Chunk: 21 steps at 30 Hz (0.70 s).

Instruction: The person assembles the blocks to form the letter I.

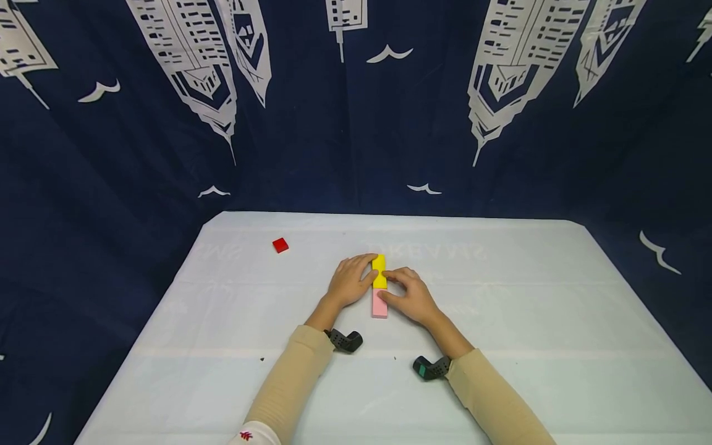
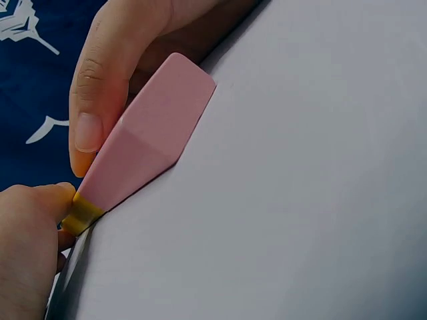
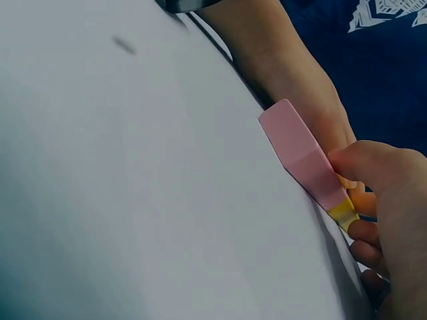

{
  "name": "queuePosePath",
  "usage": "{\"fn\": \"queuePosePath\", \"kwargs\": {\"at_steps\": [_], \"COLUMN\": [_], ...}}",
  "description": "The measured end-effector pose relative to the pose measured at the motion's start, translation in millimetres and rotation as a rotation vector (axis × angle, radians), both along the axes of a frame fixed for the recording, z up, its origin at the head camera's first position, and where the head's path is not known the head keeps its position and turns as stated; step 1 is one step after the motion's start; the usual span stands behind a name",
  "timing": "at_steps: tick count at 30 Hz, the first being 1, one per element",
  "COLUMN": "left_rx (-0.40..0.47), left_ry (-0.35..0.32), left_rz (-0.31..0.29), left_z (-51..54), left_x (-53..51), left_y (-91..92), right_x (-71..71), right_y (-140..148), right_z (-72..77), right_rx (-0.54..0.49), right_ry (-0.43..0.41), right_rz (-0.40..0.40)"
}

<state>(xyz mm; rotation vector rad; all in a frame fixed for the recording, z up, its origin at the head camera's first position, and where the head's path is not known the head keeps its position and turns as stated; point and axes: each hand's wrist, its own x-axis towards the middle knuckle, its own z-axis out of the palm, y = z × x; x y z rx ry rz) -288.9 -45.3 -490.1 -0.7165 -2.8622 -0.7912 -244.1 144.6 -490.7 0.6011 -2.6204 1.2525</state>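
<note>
1. Tan sleeve (image 1: 286, 383) at left, nearest the camera.
2. Red block (image 1: 280, 245): squarish, on the white table (image 1: 194, 371), well apart from the hands.
3. Left hand (image 1: 347, 279): thumb and index finger grasp the yellow block (image 1: 381, 262) from its left.
4. Yellow block and pink block (image 1: 379, 309): end to end on the table between the hands, both plain and oblong, pink with softly rounded edges. Their shared long axis points straight away from the person, yellow farther.
5. Right hand (image 1: 414, 296): thumb touches pink, index finger yellow; whether it grips, I cannot tell.
</note>
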Motion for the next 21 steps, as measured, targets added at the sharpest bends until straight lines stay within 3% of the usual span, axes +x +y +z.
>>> {"fn": "queuePosePath", "kwargs": {"at_steps": [21], "left_rx": [-0.002], "left_ry": [0.008], "left_rz": [-0.009], "left_z": [-1.4], "left_x": [-1.5], "left_y": [-1.0], "right_x": [-0.1], "right_y": [0.0], "right_z": [-1.1], "right_rx": [0.013], "right_ry": [0.021], "right_rz": [0.007]}}
